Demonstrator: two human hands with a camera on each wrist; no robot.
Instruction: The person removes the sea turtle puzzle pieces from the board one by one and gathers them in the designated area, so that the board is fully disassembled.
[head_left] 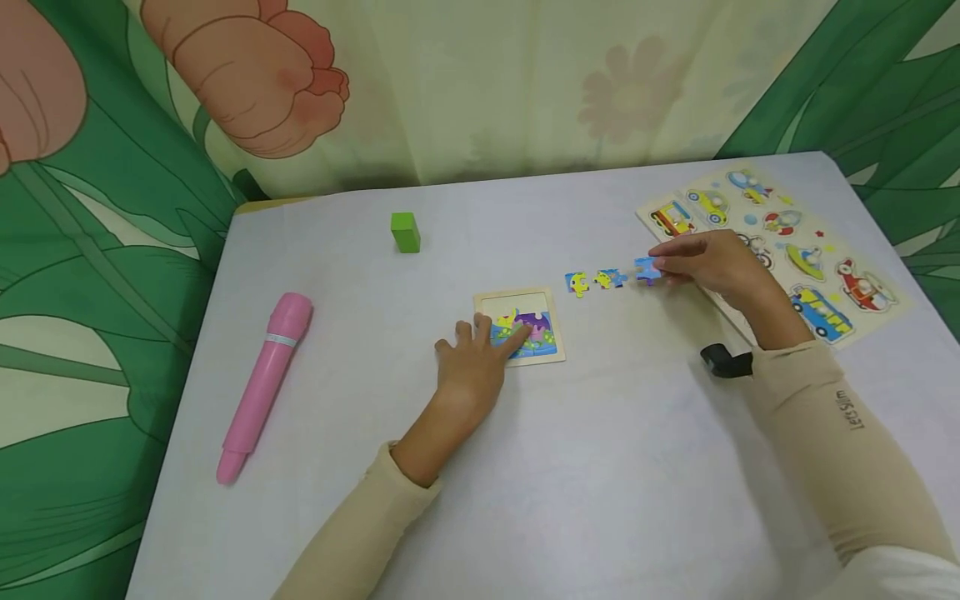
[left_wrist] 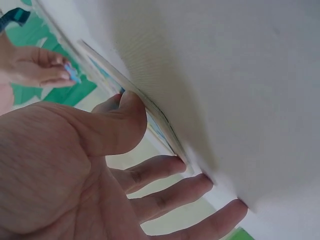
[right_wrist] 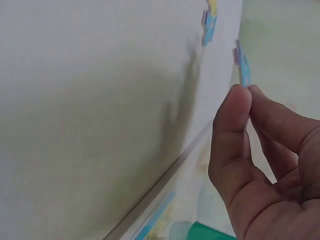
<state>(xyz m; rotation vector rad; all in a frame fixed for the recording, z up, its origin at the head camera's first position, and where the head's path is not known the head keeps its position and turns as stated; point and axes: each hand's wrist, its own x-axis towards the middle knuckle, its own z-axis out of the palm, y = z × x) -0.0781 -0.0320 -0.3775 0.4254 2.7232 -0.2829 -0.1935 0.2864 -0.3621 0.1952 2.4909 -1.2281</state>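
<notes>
"letsslim" [head_left: 850,410] across right sleeve [head_left: 832,454], right fingers [head_left: 681,247] in a pinch on blue piece [head_left: 643,268], left fingers [head_left: 464,333] spread at puzzle [head_left: 543,336]

Held up: a small blue jigsaw piece [head_left: 645,270], just right of two loose, multicoloured jigsaw pieces [head_left: 611,279]. Lying flat to their left: a square wooden-framed jigsaw puzzle [head_left: 555,325], partly filled, bare along the top.

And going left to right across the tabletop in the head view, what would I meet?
Pink microphone-shaped object, green block, wooden puzzle tray, yellow-and-blue puzzle piece, second yellow-and-blue piece, blue piece pinched by the right hand, vehicle puzzle board.
</notes>
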